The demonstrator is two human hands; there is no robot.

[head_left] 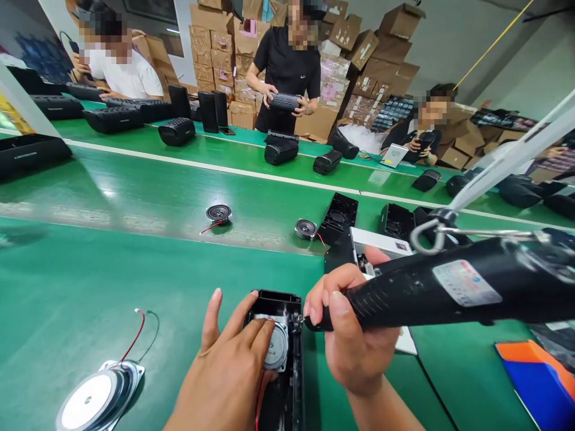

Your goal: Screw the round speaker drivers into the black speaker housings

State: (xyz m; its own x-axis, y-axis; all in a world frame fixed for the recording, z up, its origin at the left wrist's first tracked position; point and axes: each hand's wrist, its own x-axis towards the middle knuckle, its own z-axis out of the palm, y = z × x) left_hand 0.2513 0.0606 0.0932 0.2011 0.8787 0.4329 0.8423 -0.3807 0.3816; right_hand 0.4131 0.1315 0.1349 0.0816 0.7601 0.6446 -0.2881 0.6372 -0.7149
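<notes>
With the black housing (297, 365) as my clock's centre, one large loose driver (87, 400) lay at 9 o'clock on the green surface, its one red and one green wire trailing up. The first of two small drivers (219, 213) sat at 11. My left hand (227, 371) had its fingers spread, gripping nothing, their tips down on the one mounted driver (277, 347). That driver was round, silvery and seated inside the open-faced housing, directly ahead of me, a red wire below it. The second small driver (306, 228) rested just past 12. My right hand (354, 329) was wrapped tight around one black power screwdriver (417, 293) slanting out toward 2 or 3, its tip at the housing's right edge; I couldn't tell whether it touched.
</notes>
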